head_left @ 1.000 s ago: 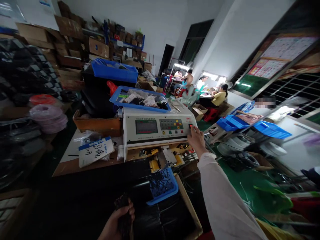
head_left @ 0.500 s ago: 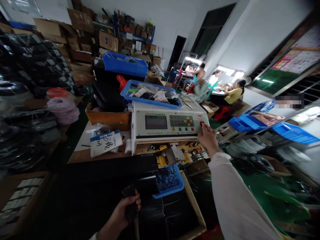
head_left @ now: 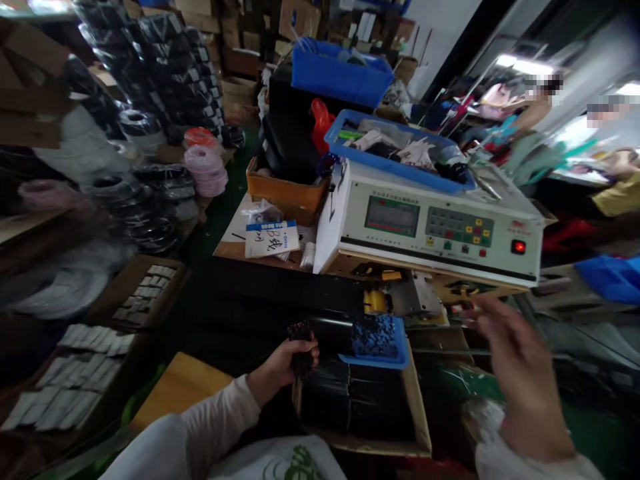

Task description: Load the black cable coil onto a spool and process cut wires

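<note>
My left hand is closed around a bundle of black wires, the cut ends upward. It is over the near-left edge of a cardboard box filled with dark packed goods. In the air to the right is my right hand, slightly blurred, fingers stretched out and apart, with nothing visible in it. It is below the front of a white wire-cutting machine, off its lit red power switch. A blue tray with small black scraps sits under the machine's yellow part.
On top of the machine stands a blue tray of small parts. A notebook and an orange-brown box are left of it. Wire coils are stacked at the left, near cartons of white pieces. People sit working at the back right.
My right hand has left the power switch and dropped down and right. The view has turned left. My left hand still grips the wire bundle.
</note>
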